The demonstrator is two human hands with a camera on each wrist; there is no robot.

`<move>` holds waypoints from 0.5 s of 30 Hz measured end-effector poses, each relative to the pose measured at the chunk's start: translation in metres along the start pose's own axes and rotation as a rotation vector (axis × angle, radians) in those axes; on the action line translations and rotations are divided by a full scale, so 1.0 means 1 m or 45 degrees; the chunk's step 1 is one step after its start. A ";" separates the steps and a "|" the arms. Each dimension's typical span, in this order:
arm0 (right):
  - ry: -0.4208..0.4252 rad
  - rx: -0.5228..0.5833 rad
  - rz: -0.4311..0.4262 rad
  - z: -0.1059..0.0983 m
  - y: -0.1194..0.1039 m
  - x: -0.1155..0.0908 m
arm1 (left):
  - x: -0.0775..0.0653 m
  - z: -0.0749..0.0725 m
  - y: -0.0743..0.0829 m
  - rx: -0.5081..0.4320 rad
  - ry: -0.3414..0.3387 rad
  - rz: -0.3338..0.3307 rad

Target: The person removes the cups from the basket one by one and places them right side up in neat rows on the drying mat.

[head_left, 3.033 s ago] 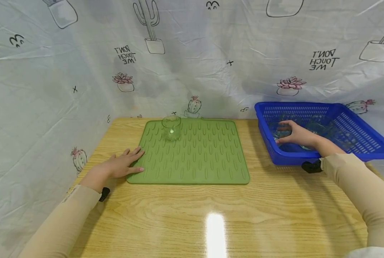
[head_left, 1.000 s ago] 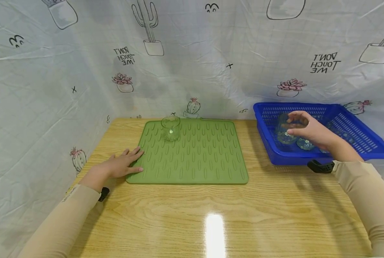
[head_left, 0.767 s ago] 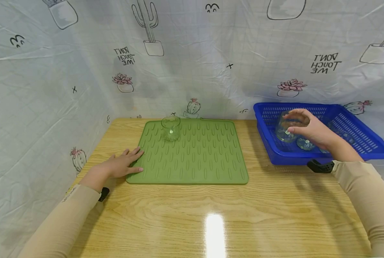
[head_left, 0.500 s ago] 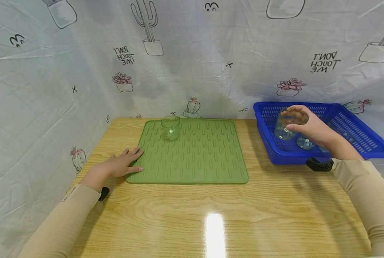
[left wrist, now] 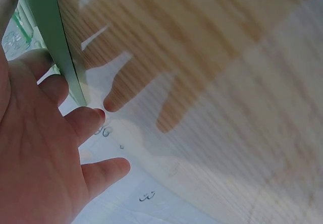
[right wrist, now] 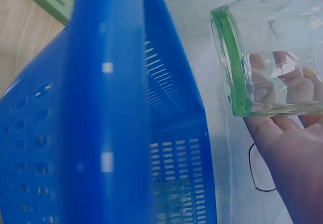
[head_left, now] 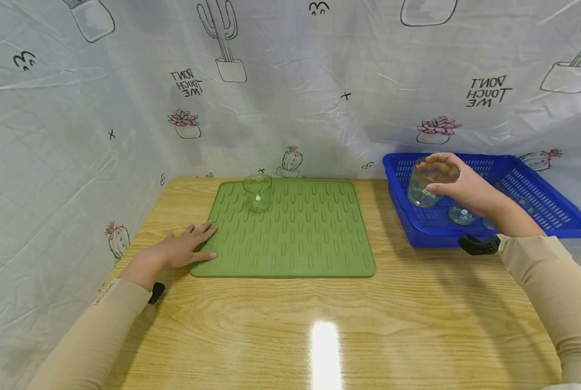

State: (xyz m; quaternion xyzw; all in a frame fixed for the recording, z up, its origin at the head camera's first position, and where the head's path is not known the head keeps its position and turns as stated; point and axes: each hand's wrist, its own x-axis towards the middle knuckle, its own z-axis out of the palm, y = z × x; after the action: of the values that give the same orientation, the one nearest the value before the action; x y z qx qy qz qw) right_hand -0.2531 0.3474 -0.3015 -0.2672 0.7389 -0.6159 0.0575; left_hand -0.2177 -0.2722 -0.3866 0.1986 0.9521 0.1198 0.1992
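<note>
My right hand grips a clear drinking glass near its rim, thumb on the near side and fingers round the far side. In the head view the glass overlaps the left part of the blue plastic basket; the right wrist view shows its thick greenish base above the basket's rim. My left hand lies with spread fingers at the left edge of the green ridged mat. Another clear glass stands upright near the mat's back left corner.
More glassware, including a glass, sits in the basket, partly hidden by my right hand and forearm. The wooden table extends in front of the mat. A printed white sheet hangs behind and along the left.
My right hand first reached down into the basket; it has since gripped a glass, raised it and shifted it slightly left. The left hand and the glass on the mat stay put.
</note>
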 end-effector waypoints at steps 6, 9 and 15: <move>0.038 -0.084 0.033 0.006 -0.009 0.005 | 0.000 0.001 0.000 -0.003 -0.003 0.000; 0.022 -0.094 0.041 0.009 -0.011 0.008 | 0.000 0.001 0.001 -0.006 -0.005 -0.007; -0.028 -0.131 0.030 0.018 -0.012 0.015 | 0.000 0.001 0.002 -0.006 0.000 -0.005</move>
State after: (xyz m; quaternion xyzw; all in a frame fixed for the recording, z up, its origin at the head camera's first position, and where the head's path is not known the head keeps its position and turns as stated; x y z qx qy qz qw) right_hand -0.2545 0.3237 -0.2907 -0.2677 0.7720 -0.5734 0.0591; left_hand -0.2163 -0.2704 -0.3867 0.1962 0.9522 0.1215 0.2000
